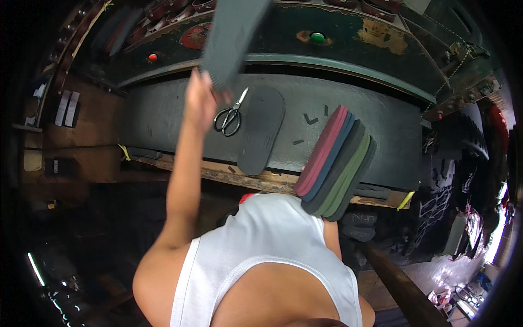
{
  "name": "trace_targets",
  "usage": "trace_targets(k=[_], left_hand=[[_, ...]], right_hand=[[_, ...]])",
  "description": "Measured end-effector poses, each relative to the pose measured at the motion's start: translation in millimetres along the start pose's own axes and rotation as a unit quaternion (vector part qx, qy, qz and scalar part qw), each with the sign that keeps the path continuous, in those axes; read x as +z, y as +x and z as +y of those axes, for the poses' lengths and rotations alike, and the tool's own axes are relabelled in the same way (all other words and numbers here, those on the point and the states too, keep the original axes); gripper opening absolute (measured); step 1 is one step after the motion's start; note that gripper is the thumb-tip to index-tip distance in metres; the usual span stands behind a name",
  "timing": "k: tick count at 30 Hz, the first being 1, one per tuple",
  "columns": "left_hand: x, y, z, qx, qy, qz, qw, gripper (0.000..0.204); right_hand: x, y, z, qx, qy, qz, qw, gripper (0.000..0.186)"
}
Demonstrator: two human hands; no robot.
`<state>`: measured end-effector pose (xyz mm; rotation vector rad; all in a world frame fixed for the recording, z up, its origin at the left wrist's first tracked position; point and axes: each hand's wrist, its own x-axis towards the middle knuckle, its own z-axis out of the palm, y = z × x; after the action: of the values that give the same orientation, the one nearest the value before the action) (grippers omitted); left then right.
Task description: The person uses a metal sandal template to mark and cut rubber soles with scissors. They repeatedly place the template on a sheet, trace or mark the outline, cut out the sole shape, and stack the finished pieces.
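Observation:
My left hand (200, 101), blurred by motion, grips the lower end of a long grey ribbed sheet (231, 43) raised over the bench. Below it, black-handled scissors (231, 117) lie with the blades pointing away from me. Beside them a dark grey sole-shaped foam piece (262, 131) rests flat. On the right, a stack of foam soles (335, 163) in maroon, blue, grey and green leans over the bench's front edge. My right forearm (332, 238) runs under this stack; the right hand's fingers are almost wholly hidden behind it, and the hand appears to hold it.
Small dark offcuts (310, 119) are scattered on the dark-topped bench (158, 109), which has a worn wooden front edge. Behind stands a dark green machine (348, 35) with a green button (317, 37) and a red button (153, 56). A wooden bar (406, 286) slants at lower right.

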<state>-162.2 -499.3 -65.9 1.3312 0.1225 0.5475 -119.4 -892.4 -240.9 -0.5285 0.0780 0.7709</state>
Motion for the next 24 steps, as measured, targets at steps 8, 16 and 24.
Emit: trace_targets(k=[8, 16, 24], left_hand=[[56, -199, -94, -0.373, 0.036, 0.194, 0.906, 0.052], [11, -189, -89, -0.334, 0.049, 0.181, 0.924, 0.056], [31, -184, -64, -0.330, 0.546, 0.117, 0.761, 0.050]], right_hand=[[5, 4, 2, 0.053, -0.012, 0.040, 0.998, 0.090], [3, 11, 9, 0.090, -0.030, 0.087, 0.992, 0.090], [-3, 15, 4, 0.079, -0.027, 0.121, 0.989, 0.089]])
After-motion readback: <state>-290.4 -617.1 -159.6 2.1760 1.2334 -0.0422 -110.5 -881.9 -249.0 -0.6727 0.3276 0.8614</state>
